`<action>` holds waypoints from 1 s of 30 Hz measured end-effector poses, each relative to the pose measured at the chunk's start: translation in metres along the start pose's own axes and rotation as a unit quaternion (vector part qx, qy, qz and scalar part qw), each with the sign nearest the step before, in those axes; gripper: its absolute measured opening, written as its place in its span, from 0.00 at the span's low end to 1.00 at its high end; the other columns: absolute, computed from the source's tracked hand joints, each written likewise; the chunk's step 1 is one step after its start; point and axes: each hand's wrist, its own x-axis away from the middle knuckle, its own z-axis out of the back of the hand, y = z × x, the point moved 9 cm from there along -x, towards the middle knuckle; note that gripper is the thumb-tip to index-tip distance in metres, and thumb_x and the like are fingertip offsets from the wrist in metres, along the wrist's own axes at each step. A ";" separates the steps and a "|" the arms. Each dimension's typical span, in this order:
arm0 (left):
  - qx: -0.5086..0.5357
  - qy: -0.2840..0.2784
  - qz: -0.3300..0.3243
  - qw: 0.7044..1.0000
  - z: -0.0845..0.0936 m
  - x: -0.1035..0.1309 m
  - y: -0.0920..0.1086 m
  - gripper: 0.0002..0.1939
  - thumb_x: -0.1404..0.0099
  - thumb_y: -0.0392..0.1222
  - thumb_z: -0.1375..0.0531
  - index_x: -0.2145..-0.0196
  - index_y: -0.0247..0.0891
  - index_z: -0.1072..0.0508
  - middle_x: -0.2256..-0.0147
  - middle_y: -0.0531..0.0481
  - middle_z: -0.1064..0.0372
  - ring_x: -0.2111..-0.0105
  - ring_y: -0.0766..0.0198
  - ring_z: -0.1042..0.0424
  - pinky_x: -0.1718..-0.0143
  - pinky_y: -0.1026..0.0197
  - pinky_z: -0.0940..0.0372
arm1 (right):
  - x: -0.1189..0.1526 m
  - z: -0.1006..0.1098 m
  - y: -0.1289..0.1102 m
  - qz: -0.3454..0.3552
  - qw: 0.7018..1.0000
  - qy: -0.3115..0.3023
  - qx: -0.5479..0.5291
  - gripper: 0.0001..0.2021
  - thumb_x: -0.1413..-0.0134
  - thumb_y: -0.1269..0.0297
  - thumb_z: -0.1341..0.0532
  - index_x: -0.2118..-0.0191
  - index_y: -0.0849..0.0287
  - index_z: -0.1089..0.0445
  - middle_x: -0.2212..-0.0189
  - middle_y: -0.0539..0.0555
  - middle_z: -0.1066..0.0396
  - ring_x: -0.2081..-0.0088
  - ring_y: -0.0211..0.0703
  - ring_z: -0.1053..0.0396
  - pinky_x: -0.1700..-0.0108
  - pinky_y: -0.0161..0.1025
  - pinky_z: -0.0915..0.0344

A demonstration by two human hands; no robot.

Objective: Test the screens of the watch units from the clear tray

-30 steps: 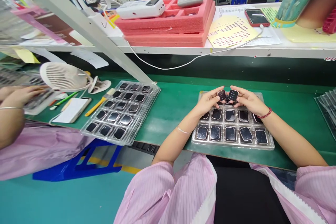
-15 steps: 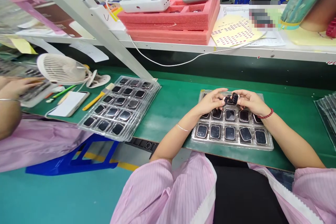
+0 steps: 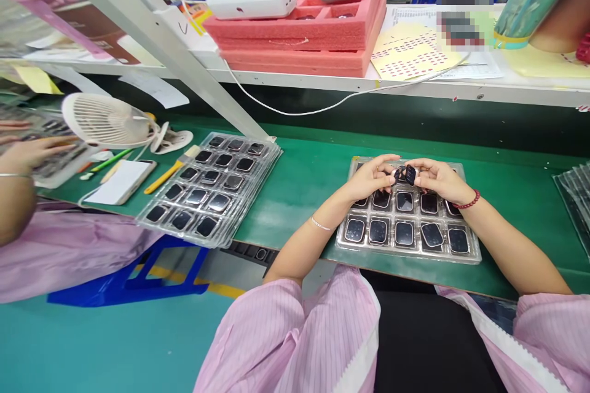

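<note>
Above the far part of a clear plastic tray, both my hands are raised and close together. My right hand pinches a dark, glossy smartwatch body between thumb and fingers. Against it, my left hand pinches a small black part whose kind I cannot make out. Rows of square smartwatch bodies with dark faces fill the visible tray pockets; one body in the near row sits tilted in its pocket. My hands partly cover the far rows.
Left of me lies a stack of clear trays with more watch bodies, beside a yellow-handled brush, a phone and a white fan. A co-worker's hand is at far left. Red foam trays stand on the shelf. Clear trays lie at right.
The smartwatch body in my right hand has turned a little, showing more of its flat dark face. My hands have stayed in nearly the same place.
</note>
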 end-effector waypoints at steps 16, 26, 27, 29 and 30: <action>-0.004 0.012 0.017 1.000 0.001 0.001 -0.003 0.36 0.46 0.52 0.30 0.43 0.39 0.34 0.56 0.43 0.27 0.73 0.68 0.26 0.73 0.66 0.36 | 0.000 -0.004 0.000 0.004 1.000 -0.015 0.021 0.24 0.51 0.57 0.29 0.47 0.58 0.27 0.70 0.50 0.28 0.78 0.32 0.39 0.74 0.33 0.36; 0.016 0.071 0.014 0.997 0.009 0.001 0.000 0.25 0.45 0.38 0.34 0.49 0.36 0.32 0.60 0.45 0.26 0.64 0.61 0.23 0.70 0.65 0.32 | -0.003 0.004 0.006 -0.023 0.998 0.039 -0.034 0.23 0.50 0.63 0.32 0.46 0.56 0.28 0.56 0.57 0.23 0.61 0.45 0.24 0.63 0.42 0.23; 0.011 0.073 0.015 0.997 0.008 0.001 0.000 0.24 0.45 0.38 0.35 0.50 0.35 0.31 0.62 0.46 0.26 0.67 0.62 0.23 0.72 0.67 0.34 | -0.003 0.003 0.006 -0.022 0.999 0.037 -0.025 0.21 0.50 0.64 0.33 0.48 0.57 0.27 0.57 0.57 0.23 0.62 0.45 0.24 0.64 0.41 0.23; 0.000 0.071 0.015 0.997 0.007 0.001 0.000 0.22 0.45 0.37 0.35 0.52 0.35 0.31 0.66 0.49 0.28 0.71 0.65 0.24 0.77 0.69 0.38 | -0.003 0.001 0.005 -0.019 0.999 0.035 -0.010 0.19 0.51 0.66 0.33 0.51 0.58 0.25 0.59 0.56 0.22 0.63 0.44 0.24 0.64 0.40 0.24; -0.003 0.070 0.013 0.997 0.006 0.001 0.001 0.22 0.45 0.37 0.35 0.52 0.35 0.31 0.67 0.50 0.28 0.72 0.66 0.24 0.78 0.70 0.40 | -0.002 0.001 0.005 -0.017 0.999 0.035 -0.006 0.18 0.52 0.67 0.33 0.52 0.58 0.25 0.59 0.56 0.23 0.63 0.44 0.24 0.64 0.40 0.24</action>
